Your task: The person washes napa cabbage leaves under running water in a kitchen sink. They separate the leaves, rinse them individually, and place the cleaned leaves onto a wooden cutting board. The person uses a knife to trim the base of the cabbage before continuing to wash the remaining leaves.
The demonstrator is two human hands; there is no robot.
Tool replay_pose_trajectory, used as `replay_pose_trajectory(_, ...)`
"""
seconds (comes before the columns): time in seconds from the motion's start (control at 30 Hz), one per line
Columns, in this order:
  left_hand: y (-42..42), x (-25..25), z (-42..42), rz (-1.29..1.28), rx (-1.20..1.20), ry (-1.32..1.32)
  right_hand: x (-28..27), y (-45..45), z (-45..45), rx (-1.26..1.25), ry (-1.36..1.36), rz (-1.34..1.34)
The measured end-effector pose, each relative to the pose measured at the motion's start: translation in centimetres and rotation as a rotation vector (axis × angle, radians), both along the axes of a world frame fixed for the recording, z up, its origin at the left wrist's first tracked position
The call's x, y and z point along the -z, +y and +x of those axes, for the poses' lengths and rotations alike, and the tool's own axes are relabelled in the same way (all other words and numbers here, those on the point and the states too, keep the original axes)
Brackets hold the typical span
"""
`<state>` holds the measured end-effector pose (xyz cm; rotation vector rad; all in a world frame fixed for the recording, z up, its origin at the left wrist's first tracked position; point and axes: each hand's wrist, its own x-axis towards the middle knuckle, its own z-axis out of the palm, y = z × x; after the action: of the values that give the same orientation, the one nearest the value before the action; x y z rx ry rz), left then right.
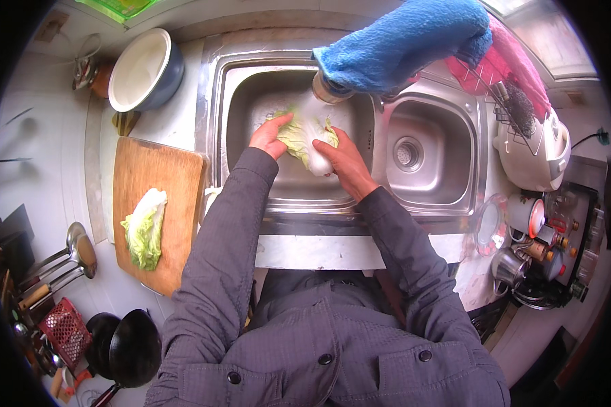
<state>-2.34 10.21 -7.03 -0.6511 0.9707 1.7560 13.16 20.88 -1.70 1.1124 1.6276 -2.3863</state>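
Both of my hands hold a napa cabbage leaf over the left basin of a steel double sink. My left hand grips the leafy, yellow-green edge. Around the thick white stem end closes my right hand, its thumb on top and some fingertips hidden beneath. A misty stream of water falls onto the leaf from the tap, whose upper part is hidden by a blue towel. On the wooden cutting board, left of the sink, lies another piece of napa cabbage.
The right basin has a drain strainer. A deep enamel basin stands behind the board. To the right are a white rice cooker, a wire rack, a kettle and several bottles. Ladles and a black wok hang at left.
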Motion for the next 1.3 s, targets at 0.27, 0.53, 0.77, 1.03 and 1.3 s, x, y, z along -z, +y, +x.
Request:
replay_pose_trajectory(0.27, 0.1, -0.8, 0.3, -0.010, 0.065, 0.029, 0.2, -0.2, -0.3, 0.010, 0.039, 0.051)
replay_pose_trajectory(0.53, -2.6, 8.8, -1.8, 0.071, 0.182, 0.399, 0.9, -0.7, -0.8, 0.000, 0.056, 0.032)
replay_pose_trajectory(0.77, -2.8, 8.9, -1.3, 0.102, 0.253, 0.635, 0.7, -0.6, -0.8, -0.010, 0.031, 0.057)
replay_pose_trajectory(1.03, 0.3, -0.6, 0.6, -0.069, 0.148, 0.201, 1.6, -0.2, -0.2, -0.071, 0.030, 0.139)
replay_pose_trajectory(1.3, 0.8, 3.3, -0.2, 0.004, 0.045, 0.031, 1.8, -0.1, -0.1, -0.063, 0.012, 0.124)
